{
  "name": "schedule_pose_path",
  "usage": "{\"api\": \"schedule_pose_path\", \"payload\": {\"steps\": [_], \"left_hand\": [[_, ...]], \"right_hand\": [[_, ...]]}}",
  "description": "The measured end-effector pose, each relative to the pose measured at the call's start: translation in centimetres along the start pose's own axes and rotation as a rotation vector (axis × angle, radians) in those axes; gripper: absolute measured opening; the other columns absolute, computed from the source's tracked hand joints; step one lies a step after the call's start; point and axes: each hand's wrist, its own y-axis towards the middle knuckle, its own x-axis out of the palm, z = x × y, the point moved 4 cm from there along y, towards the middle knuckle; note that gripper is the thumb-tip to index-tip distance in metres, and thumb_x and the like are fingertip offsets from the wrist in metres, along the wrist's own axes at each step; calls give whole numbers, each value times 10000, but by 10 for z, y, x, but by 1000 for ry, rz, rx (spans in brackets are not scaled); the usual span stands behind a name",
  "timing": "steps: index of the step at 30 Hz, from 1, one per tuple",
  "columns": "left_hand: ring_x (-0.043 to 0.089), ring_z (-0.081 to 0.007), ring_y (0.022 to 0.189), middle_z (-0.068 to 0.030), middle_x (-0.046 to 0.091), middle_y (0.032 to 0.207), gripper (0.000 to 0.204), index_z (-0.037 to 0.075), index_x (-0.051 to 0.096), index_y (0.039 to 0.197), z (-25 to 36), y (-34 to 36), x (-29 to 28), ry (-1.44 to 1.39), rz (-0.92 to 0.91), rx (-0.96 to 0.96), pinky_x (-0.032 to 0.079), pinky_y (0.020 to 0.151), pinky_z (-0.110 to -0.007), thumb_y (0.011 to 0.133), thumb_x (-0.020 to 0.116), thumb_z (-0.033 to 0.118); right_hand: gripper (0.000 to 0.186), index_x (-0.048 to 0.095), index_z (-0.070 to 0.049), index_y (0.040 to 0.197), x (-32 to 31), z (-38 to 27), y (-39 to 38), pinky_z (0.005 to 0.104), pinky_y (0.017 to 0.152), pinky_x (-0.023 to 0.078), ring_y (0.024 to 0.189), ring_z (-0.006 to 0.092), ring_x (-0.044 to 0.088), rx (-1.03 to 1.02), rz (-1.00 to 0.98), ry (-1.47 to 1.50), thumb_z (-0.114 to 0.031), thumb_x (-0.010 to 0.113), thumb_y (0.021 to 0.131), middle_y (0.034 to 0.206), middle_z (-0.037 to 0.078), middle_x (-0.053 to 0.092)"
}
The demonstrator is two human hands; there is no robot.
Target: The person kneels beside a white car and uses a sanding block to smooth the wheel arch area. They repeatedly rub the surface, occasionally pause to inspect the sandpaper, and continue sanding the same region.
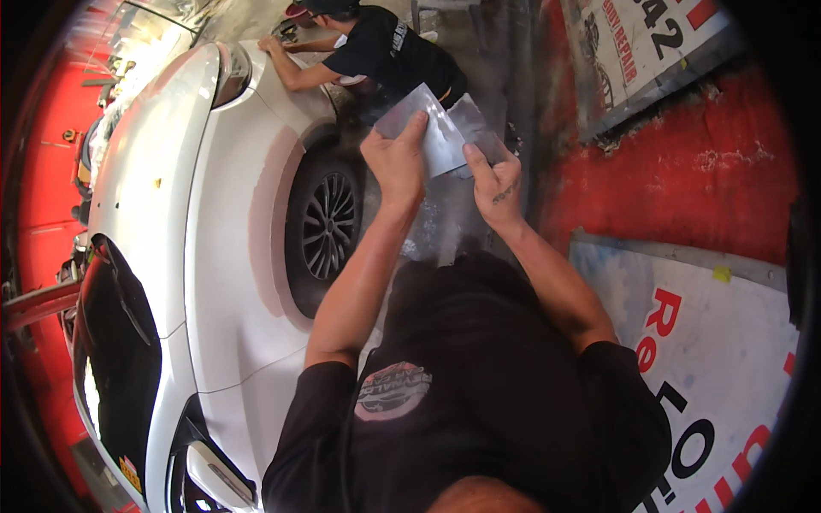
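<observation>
Two flat, silvery sheets are raised before the person's torso, to the right of the car's front wheel. The left hand grasps the lighter sheet, thumb laid upon its face; the right hand grips the greyer sheet, its thumb near the lighter one's edge. Whether the sheets touch, I cannot tell from here. Alongside, the wheel sits within its arch, bordered by a dull pinkish band on the white car. Beyond, a co-worker leans at the front corner. Opposite: a red wall and lettered panels.
</observation>
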Motion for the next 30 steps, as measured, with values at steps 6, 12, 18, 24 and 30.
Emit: {"api": "schedule_pose_path", "payload": {"steps": [6, 12, 18, 24, 30], "left_hand": [[643, -114, 770, -71, 730, 915, 172, -68, 724, 1003, 11, 5, -4, 131, -165, 38, 511, 713, -269, 864, 730, 33], [657, -121, 805, -80, 735, 937, 200, -65, 715, 1028, 17, 14, 0, 162, -305, -21, 526, 726, -275, 874, 738, 60], [682, -163, 897, -100, 716, 1064, 307, -52, 660, 1170, 25, 6, -24, 210, -178, 92, 550, 817, -321, 907, 721, 95], [686, -325, 938, -139, 682, 1084, 322, 47, 666, 1228, 35, -55, 5, 885, -441, 718, 540, 837, -357, 909, 623, 37], [665, -326, 807, -117, 653, 961, 300, 92, 708, 1179, 24, 8, -26, 918, -206, 679, 537, 727, -373, 886, 652, 61]], "right_hand": [[359, 661, 75, 1126, -11, 9, 3, 326, 694, 495, 759, 107, 613, 74, -295, -255, -237, 624, 954, 803, 148, 698], [355, 639, 58, 1141, -23, 29, 15, 380, 729, 500, 762, 232, 652, 288, -656, -480, -236, 620, 943, 831, 231, 673], [312, 599, 25, 1224, -42, 16, 28, 400, 817, 524, 912, 332, 647, -310, -209, -835, -115, 561, 948, 979, 175, 671], [394, 626, -67, 1240, -22, -7, 32, 443, 903, 536, 1061, 332, 624, -460, -132, -1230, -54, 583, 849, 1112, 126, 650], [418, 648, -73, 1228, -19, -34, 19, 467, 905, 525, 1083, 337, 600, -583, -46, -1193, -58, 609, 812, 1148, 129, 635]]}}
